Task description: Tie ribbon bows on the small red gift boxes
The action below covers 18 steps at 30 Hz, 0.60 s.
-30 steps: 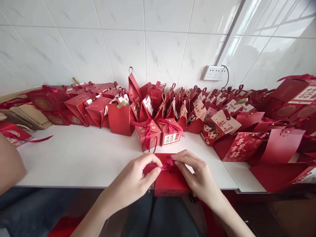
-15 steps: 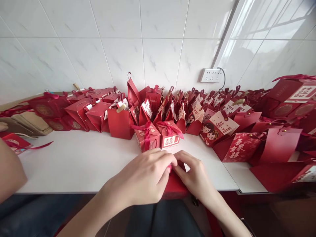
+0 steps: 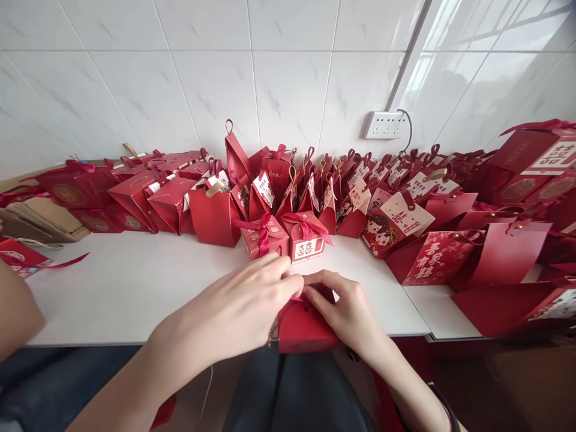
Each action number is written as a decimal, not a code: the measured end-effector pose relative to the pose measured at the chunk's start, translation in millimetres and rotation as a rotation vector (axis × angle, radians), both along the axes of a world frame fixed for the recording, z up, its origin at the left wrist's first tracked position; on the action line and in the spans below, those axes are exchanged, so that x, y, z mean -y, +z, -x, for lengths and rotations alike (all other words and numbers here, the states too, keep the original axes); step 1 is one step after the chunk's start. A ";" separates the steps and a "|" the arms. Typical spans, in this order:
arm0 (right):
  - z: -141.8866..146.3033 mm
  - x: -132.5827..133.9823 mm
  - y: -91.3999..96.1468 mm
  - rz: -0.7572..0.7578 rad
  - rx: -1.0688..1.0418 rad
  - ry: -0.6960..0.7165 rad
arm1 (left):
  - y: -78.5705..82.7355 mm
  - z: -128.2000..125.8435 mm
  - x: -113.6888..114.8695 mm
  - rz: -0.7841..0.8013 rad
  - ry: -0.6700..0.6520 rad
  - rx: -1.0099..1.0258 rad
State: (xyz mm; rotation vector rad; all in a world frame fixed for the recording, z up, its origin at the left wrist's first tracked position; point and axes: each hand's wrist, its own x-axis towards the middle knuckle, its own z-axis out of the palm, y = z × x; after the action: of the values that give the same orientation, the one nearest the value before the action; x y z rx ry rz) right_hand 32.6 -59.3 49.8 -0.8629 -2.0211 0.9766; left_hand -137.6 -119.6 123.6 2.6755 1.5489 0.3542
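Note:
A red gift box (image 3: 306,329) sits at the table's front edge, below my fingers. My left hand (image 3: 256,303) is closed over its top, thumb and forefinger pinching a pinkish-red ribbon (image 3: 297,299). From the other side my right hand (image 3: 344,303) meets it, with thumb and forefinger pinched together at the same ribbon; its end there is mostly hidden. Just beyond my hands stand two small red boxes tied with bows, a left one (image 3: 264,237) and a right one (image 3: 306,247) with a white label.
Rows of red gift boxes (image 3: 216,216) line the white table (image 3: 135,288) against the tiled wall. More boxes (image 3: 506,252) crowd the right side. At the left, another person's arm (image 3: 15,300) is beside a ribboned red box (image 3: 24,255). A power strip (image 3: 386,125) hangs on the wall.
My left hand has shifted left and slightly down, uncovering more of the red box's top. Both hands remain at the ribbon. The whole view has moved slightly.

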 end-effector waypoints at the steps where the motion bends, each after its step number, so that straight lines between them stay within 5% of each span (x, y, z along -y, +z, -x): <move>1: 0.2 0.5 0.0 -0.009 -0.001 -0.007 | -0.2 1.2 1.2 -0.032 0.001 -0.039; 5: 1.2 1.0 -1.3 -0.025 0.009 -0.002 | 1.8 -0.9 1.0 -0.055 -0.002 -0.076; 9: 0.0 0.3 -2.2 -0.050 0.006 0.030 | 3.5 -5.9 -10.4 0.098 -0.051 0.130; 18: -4.8 -4.4 -8.0 0.009 0.001 0.083 | -14.5 -2.7 -38.2 0.171 0.053 0.329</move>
State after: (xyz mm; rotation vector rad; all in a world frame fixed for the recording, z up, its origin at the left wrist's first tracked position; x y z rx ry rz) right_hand 37.4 -55.0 41.9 -0.7900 -2.0689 1.0319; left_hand -134.9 -81.3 109.1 2.3109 1.4780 0.5997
